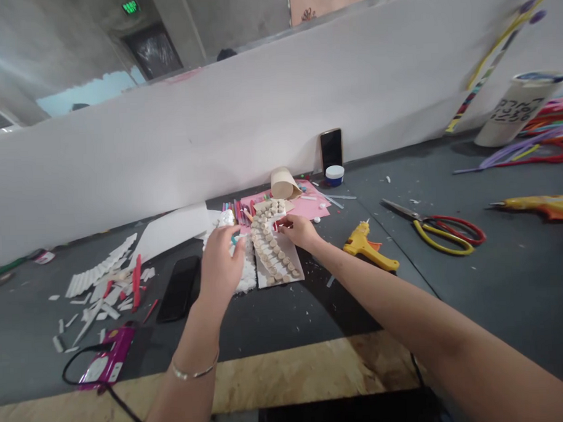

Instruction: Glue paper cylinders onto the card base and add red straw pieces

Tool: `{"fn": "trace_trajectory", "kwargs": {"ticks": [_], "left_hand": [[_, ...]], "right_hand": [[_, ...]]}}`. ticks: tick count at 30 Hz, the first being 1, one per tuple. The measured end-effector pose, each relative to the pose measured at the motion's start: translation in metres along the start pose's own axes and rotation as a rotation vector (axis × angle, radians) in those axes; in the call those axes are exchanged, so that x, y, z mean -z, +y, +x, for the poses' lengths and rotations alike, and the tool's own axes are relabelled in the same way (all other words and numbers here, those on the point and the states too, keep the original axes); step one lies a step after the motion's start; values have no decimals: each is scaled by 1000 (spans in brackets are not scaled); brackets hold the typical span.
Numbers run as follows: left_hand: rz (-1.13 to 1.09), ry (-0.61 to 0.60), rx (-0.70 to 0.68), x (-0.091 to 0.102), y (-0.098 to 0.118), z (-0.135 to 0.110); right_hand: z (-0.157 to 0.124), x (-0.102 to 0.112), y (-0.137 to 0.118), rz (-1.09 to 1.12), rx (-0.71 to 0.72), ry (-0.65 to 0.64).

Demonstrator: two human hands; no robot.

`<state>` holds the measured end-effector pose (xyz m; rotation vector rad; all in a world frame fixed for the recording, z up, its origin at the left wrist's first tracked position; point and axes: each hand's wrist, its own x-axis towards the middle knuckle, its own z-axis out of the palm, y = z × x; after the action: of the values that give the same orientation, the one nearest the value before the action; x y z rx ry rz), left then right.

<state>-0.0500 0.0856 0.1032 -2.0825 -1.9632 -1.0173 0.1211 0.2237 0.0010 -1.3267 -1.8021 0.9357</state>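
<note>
Ur R hand (300, 230) pinches a red bit (276, 225) by the long disc card (271, 251), L hand (221, 265) just left of it, grip unclear.

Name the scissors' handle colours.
Red and yellow on the scissors, clearest in the head view.

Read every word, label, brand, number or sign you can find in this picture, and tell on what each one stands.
Green illuminated sign above the doorway: characters too blurred to read.
White tub: black lettering, too distorted to read.
Pink packet: printed label, too small to read.
Nothing else is readable.
</note>
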Motion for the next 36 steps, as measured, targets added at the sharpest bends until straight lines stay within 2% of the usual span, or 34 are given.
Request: {"fn": "trace_trajectory", "kwargs": {"ticks": [2, 6, 11, 15, 18, 22, 27, 36], "left_hand": [[-12, -84, -86, -26, -1, 17], [39, -181, -115, -69, -12, 37], [23, -207, -124, -94, -21, 51], [-21, -215, -147, -104, -20, 59], [-40, -173, -157, -107, -20, 60], [-61, -111, -132, -106, -23, 58], [-81, -104, -110, -105, -25, 58], [-64, -109, -122, -105, -21, 58]], "right_hand": [[3, -2, 0, 10, 1, 2], [6, -2, -1, 20, 14, 3], [7, 1, -2, 1, 39, -14], [8, 3, -4, -51, 48, -34], [6, 5, -8, -103, 59, -40], [3, 8, -16, -180, 72, -41], [1, 12, -24, -238, 75, -59], [0, 13, -16, -199, 81, -74]]}}
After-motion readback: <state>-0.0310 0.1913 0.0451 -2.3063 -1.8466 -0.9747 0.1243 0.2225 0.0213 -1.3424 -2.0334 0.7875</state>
